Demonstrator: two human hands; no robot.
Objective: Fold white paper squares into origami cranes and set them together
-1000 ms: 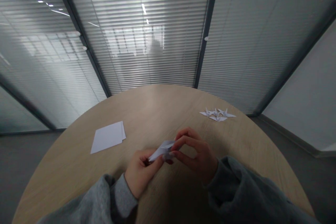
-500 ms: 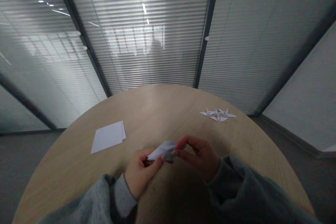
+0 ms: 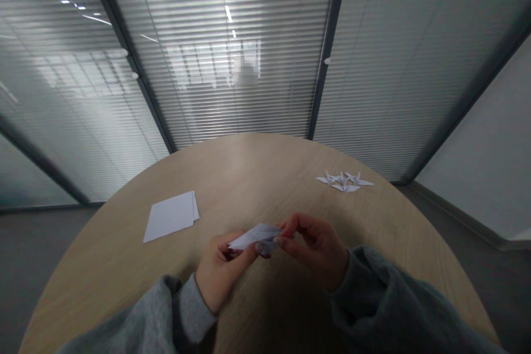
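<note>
A small folded white paper piece [image 3: 255, 236] is held just above the round wooden table [image 3: 249, 177], near its front edge. My left hand [image 3: 222, 274] pinches its left end between thumb and fingers. My right hand [image 3: 317, 246] pinches its right end, with the fingers curled over it. Both sleeves are grey.
A stack of white paper sheets [image 3: 171, 215] lies on the table to the left. Several finished folded paper figures [image 3: 344, 180] sit at the far right of the table. Glass walls with blinds stand behind the table.
The right hand has lowered and closed in on the paper's right end. The paper has turned flatter and sits a little lower. The left hand has barely moved.
</note>
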